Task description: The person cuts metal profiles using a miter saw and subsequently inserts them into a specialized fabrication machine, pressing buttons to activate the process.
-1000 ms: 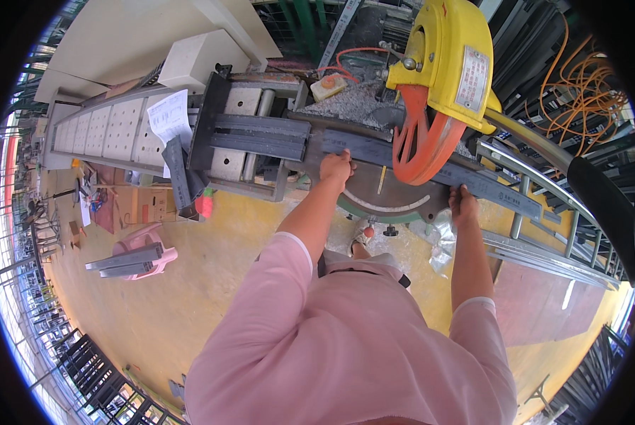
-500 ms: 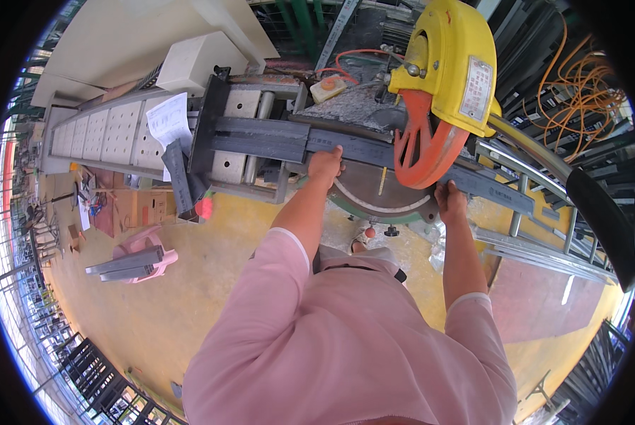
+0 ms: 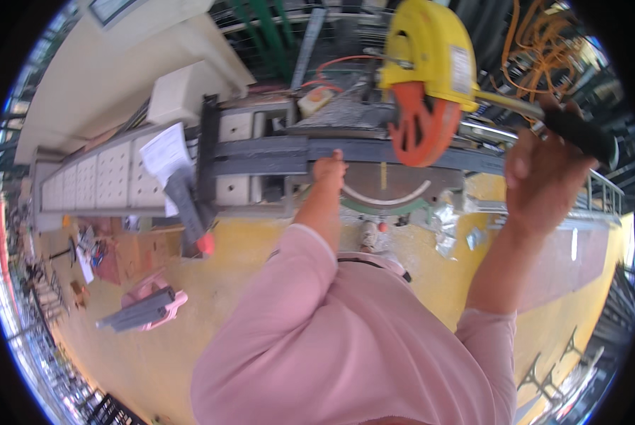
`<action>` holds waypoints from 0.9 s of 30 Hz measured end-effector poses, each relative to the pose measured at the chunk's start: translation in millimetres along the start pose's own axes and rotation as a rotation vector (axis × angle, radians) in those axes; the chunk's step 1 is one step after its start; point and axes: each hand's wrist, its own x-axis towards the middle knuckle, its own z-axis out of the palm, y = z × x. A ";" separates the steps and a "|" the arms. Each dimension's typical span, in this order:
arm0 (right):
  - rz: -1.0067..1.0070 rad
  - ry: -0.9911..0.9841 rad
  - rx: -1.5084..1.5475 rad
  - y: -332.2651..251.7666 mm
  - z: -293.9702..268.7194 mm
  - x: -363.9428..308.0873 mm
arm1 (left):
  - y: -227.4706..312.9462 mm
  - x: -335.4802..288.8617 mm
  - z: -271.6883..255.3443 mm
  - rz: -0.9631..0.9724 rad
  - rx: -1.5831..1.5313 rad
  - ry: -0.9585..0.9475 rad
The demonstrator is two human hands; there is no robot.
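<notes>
My left hand [image 3: 329, 170] is closed on the front edge of a long dark grey profile bar [image 3: 363, 150], which lies across the bed of a cut-off saw. Other grey bar lengths [image 3: 261, 154] lie end-on to its left. Over the bar hangs the saw's yellow housing [image 3: 427, 49], its orange blade guard [image 3: 422, 131] low in front of the bar. At the right, my right hand [image 3: 544, 177] is up at the black saw handle [image 3: 579, 134], fingers reaching behind it and thumb apart on the near side. The hand is slightly blurred.
A perforated feed table [image 3: 94, 173] runs left, with a paper sheet [image 3: 166, 154] and a short grey offcut [image 3: 184, 205] by its dark end plate. A pink stool [image 3: 179, 301] carrying grey bars stands on the yellow floor. Orange hose [image 3: 540, 49] coils at the back right.
My right hand has left the bar and risen right to the saw handle. My left hand stays on the bar. The view has shifted slightly.
</notes>
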 end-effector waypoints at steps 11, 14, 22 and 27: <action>0.668 0.063 -0.236 3.9 -72.4 -210.3 | -11.4 40.2 -0.3 0.167 0.816 -0.198; 0.829 0.076 -0.711 13.0 -66.0 -225.4 | 1.0 17.6 5.7 0.420 1.411 -0.296; 0.535 -0.044 -0.841 58.9 -109.8 -277.8 | 9.4 13.1 -1.8 0.319 1.262 -0.143; 0.638 -0.104 -0.870 53.2 -113.4 -282.5 | -6.0 49.1 8.0 -0.075 0.166 -0.183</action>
